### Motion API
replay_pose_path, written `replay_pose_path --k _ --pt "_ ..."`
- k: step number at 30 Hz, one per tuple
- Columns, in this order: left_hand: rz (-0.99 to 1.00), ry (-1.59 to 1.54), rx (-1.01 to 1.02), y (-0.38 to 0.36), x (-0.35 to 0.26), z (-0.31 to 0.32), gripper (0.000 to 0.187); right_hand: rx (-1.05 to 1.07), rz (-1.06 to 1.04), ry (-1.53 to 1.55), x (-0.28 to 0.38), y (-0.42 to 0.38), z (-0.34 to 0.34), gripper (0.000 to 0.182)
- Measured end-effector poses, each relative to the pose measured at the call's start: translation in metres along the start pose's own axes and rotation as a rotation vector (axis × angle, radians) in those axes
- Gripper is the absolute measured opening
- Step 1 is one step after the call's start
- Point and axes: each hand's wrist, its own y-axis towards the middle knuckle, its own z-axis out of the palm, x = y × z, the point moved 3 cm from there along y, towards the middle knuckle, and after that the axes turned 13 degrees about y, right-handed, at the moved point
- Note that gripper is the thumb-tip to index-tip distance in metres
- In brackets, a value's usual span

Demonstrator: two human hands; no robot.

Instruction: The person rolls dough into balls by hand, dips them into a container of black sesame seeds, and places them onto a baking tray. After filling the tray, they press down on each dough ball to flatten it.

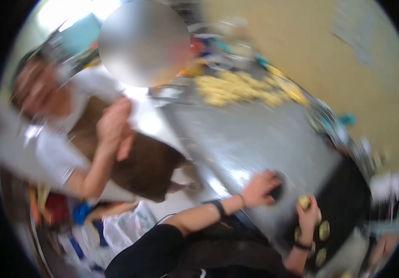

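Observation:
My left hand is over the metal tabletop, its fingers curled round a dark round object that blur keeps me from naming. My right hand pinches a small pale yellow dough piece above the dark tray. Several round dough pieces lie on that tray, around and below my right hand. A heap of yellow dough pieces sits at the far end of the metal tabletop.
A co-worker in a brown apron stands at the left, hands raised together. Bags and containers sit behind the dough heap. More items line the wall side. A white bag lies at lower left.

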Motion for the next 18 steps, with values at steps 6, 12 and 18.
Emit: replay_pose_path --k 6,12,18 --pt "-0.054 0.295 -0.027 -0.008 -0.002 0.041 0.074 -0.258 -0.084 -0.305 0.003 -0.052 -0.074 0.045" --pt "-0.06 0.439 0.057 0.039 -0.023 0.051 0.071 -0.466 0.176 -0.522 -0.043 -0.055 -0.224 0.042" --pt "0.004 0.442 -0.019 0.0 0.001 0.061 0.068 -0.704 0.278 -0.699 -0.092 -0.135 -0.286 0.041"
